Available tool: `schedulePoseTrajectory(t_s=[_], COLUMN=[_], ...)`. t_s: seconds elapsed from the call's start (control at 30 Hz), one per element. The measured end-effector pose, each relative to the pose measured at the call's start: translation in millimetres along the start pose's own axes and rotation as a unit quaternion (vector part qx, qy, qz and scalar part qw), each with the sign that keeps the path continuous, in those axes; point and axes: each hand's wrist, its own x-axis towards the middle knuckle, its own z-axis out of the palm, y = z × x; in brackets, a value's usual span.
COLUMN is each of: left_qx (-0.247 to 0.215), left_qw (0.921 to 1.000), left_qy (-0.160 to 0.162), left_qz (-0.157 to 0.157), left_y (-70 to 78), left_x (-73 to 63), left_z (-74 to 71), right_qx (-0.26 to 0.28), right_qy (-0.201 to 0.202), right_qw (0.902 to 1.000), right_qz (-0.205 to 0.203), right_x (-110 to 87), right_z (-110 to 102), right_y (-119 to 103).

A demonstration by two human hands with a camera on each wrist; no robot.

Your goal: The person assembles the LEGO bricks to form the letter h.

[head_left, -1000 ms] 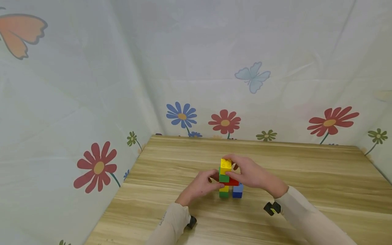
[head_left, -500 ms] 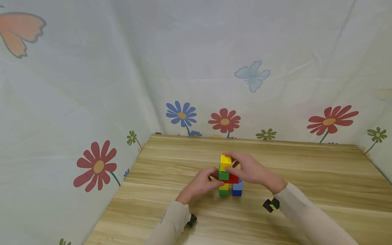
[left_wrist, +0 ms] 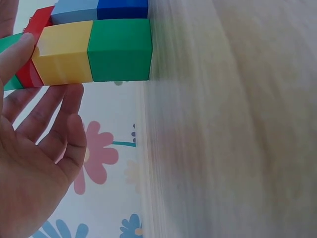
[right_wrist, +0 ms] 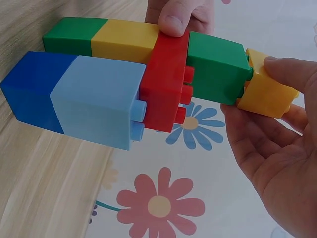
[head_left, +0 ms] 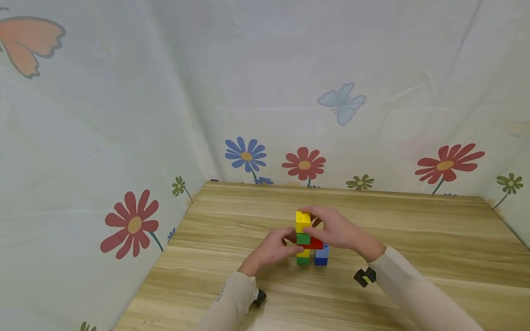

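Observation:
My right hand [head_left: 337,230] pinches a yellow toy brick [right_wrist: 270,89] between thumb and fingers. It sits over the upper green brick [right_wrist: 218,67], whose studs still show in a narrow gap in the right wrist view. Below that lies a long red brick [right_wrist: 166,82], bridging two columns. One column is a yellow brick [left_wrist: 64,52] on a green brick [left_wrist: 121,49]; the other is a light blue brick [right_wrist: 99,99] on a dark blue brick [right_wrist: 37,91]. With its thumb on the red brick, my left hand [head_left: 271,250] grips the stack from the left.
The stack stands on a wood-grain table [head_left: 232,207]. A pale cloth backdrop [head_left: 265,69] printed with flowers and butterflies rises behind it and along the left. Black straps [head_left: 365,277] hang at the wrists.
The top yellow brick has shifted slightly left, from offset to more in line with the green brick beneath it. My left hand has stayed nearly still on the stack.

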Motion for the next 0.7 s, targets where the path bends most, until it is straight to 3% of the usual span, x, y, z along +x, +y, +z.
schedulePoseTrajectory(t_s=[0.7], left_qx=[0.006], left_qw=[1.0], left_qy=[-0.003], left_qz=[0.001], left_y=[-1.1], left_x=[1.4], left_z=[0.3], right_qx=[-0.027], right_qy=[0.004], right_qw=[0.9995], right_qz=[-0.017], right_x=[-1.1], right_z=[-1.7], right_y=[-3.9])
